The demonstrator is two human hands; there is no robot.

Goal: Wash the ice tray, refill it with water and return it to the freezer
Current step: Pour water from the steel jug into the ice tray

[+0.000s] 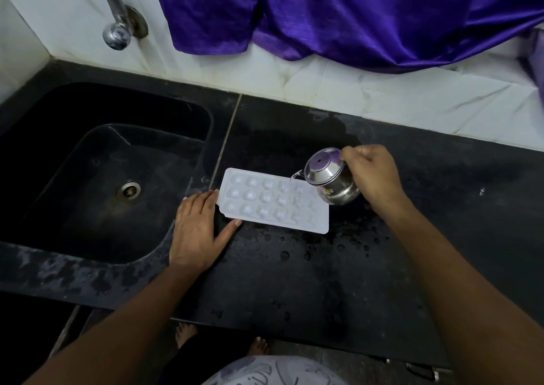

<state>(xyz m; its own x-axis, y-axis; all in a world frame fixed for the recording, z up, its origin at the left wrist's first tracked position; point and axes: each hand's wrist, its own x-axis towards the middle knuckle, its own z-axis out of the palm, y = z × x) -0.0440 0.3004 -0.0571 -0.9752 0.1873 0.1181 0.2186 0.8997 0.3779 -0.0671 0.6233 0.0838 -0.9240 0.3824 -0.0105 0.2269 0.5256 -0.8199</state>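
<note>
A white ice tray (273, 200) with rows of round cups lies flat on the black counter (309, 269), just right of the sink. My left hand (197, 231) rests flat on the counter, its fingertips and thumb touching the tray's left end. My right hand (372, 175) grips a small steel cup (331, 183) tilted over the tray's far right corner. A thin stream of water (295, 175) runs from the cup's rim into the tray.
A black sink (97, 178) with a steel drain (128, 190) lies to the left, under a chrome tap (116, 31) on the white tiled wall. Purple cloth (338, 16) hangs over the wall at the back. Water drops dot the counter in front of the tray.
</note>
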